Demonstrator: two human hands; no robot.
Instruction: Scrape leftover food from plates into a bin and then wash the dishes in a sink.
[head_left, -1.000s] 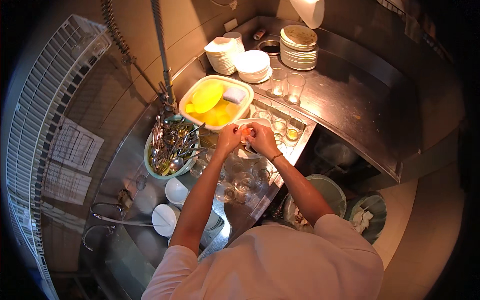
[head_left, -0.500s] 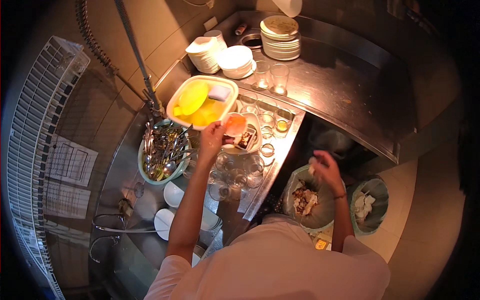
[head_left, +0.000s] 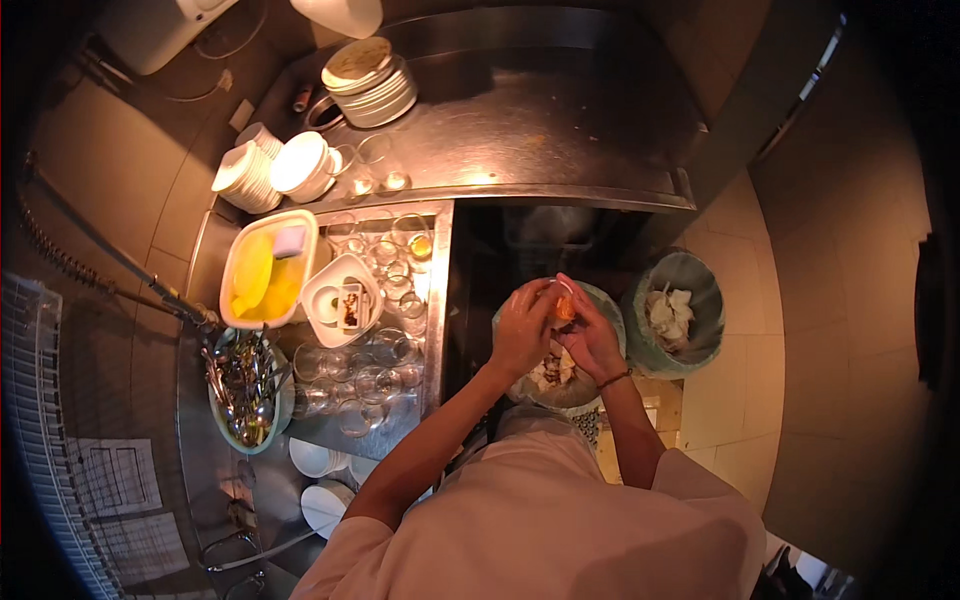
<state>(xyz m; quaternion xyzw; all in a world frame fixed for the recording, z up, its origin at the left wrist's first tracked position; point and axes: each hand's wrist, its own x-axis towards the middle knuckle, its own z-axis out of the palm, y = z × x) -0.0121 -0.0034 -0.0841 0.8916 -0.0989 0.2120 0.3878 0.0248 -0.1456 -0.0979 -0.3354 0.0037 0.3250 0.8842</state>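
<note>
My left hand (head_left: 524, 328) is closed on a small dish with orange food (head_left: 565, 308), tilted over a lined waste bin (head_left: 612, 312). From the other side my right hand (head_left: 592, 338) curls around the same dish, and the fingers of both hands nearly meet at its top. Most of the dish is hidden by my hands. Below them, food scraps and crumpled pale waste (head_left: 553, 370) lie in the bin. To the left on the steel counter, a white bowl (head_left: 322, 335) holds small dishes, one with dark remains.
A second lined bin (head_left: 700, 345) with pale waste stands at right. Many glasses (head_left: 378, 383) crowd the counter beside a tub of yellow liquid (head_left: 312, 235) and a basin of cutlery (head_left: 284, 395). Stacked plates (head_left: 375, 100) and bowls (head_left: 300, 165) stand farther back.
My left hand has carried the small dish from above the white bowl rightward to the bin. My right hand has met it there. The view has swung to the right.
</note>
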